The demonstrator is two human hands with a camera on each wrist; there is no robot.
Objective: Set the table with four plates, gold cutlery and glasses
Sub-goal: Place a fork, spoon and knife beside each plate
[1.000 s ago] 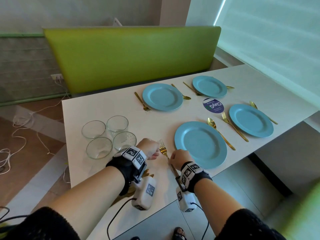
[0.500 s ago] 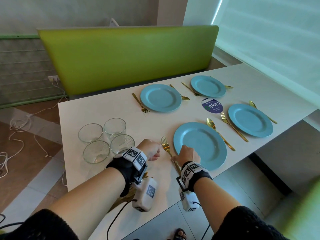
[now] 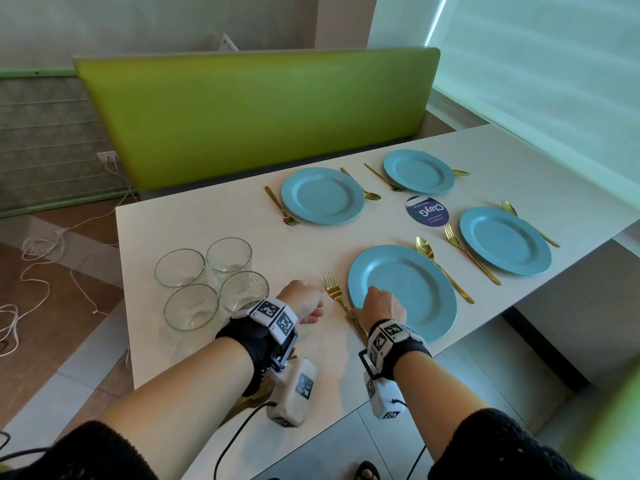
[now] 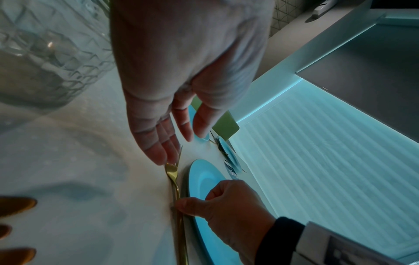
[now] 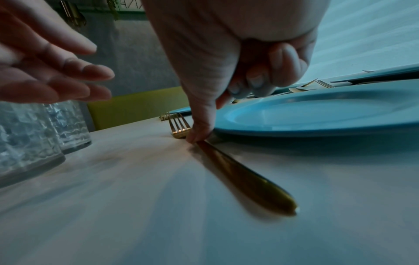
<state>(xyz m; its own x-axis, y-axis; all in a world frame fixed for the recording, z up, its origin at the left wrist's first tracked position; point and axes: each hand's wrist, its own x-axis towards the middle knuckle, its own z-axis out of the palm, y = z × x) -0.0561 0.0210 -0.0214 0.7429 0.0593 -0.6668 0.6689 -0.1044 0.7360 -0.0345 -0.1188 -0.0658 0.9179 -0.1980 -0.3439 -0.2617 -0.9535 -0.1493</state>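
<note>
A gold fork (image 3: 334, 294) (image 4: 173, 179) (image 5: 244, 172) lies flat on the white table (image 3: 207, 355), just left of the nearest blue plate (image 3: 405, 292) (image 4: 204, 177) (image 5: 317, 111). My right hand (image 3: 381, 303) (image 4: 222, 202) (image 5: 204, 132) pinches the fork's neck, thumb tip down on it and the other fingers curled over the plate's rim. My left hand (image 3: 304, 301) (image 4: 179, 143) (image 5: 68, 80) hovers with relaxed, straight fingers by the tines and holds nothing. Several empty glasses (image 3: 211, 285) (image 4: 45, 62) (image 5: 34, 134) stand clustered left of it.
Three more blue plates (image 3: 322, 195) (image 3: 419, 170) (image 3: 505, 240) sit farther out, each with gold cutlery beside it. A round purple sticker (image 3: 427, 210) lies between them. Spare gold cutlery (image 3: 263, 393) (image 4: 16, 206) lies under my left wrist. A green bench back (image 3: 259, 109) stands behind the table.
My right hand has slid the fork forward and closer to the plate's left rim, and its knuckles now reach over the rim. The left hand has stayed beside the tines.
</note>
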